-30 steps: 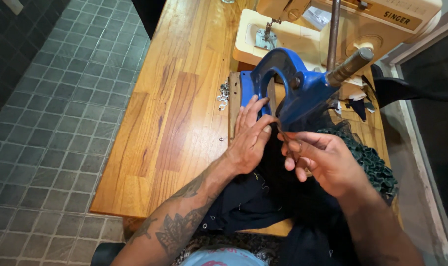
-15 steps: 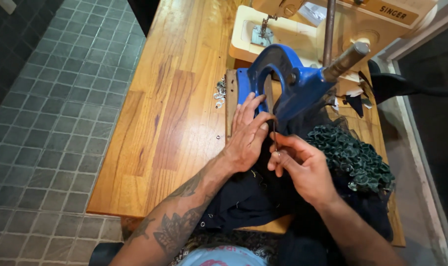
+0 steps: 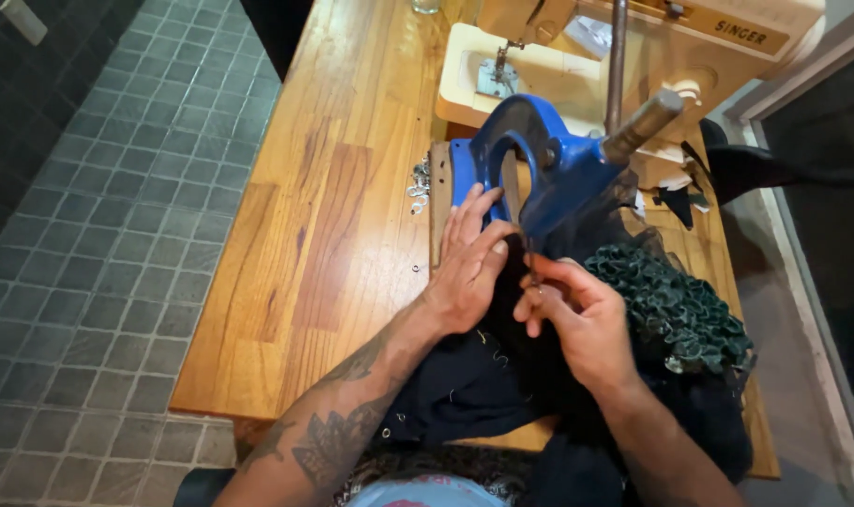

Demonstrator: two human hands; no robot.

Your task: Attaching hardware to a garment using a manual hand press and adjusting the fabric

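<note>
The left hand (image 3: 469,268) lies flat with fingers spread and extended, pressing down on the dark navy garment (image 3: 465,394) right at the base of the blue hand press (image 3: 540,169). The right hand (image 3: 577,319), just at its three o'clock side, has thumb and forefinger drawn together in a pinch on the dark cloth directly under the press head; whether a small metal piece sits between the fingertips is too small to tell. The garment spreads from under the press toward six o'clock, over the near edge of the wooden table (image 3: 324,216), and its ruffled dark green trim (image 3: 671,310) bunches at three o'clock of the right hand. The press stands at twelve o'clock of the hands, its metal lever handle (image 3: 643,122) pointing up toward one o'clock. A small heap of silver eyelets (image 3: 419,183) lies on the wood at ten o'clock of the left hand, just beside the press base. Behind the press, at twelve o'clock, sits a cream sewing machine (image 3: 558,56). Grey floor tiles (image 3: 99,244) fill the view at nine o'clock.
</note>
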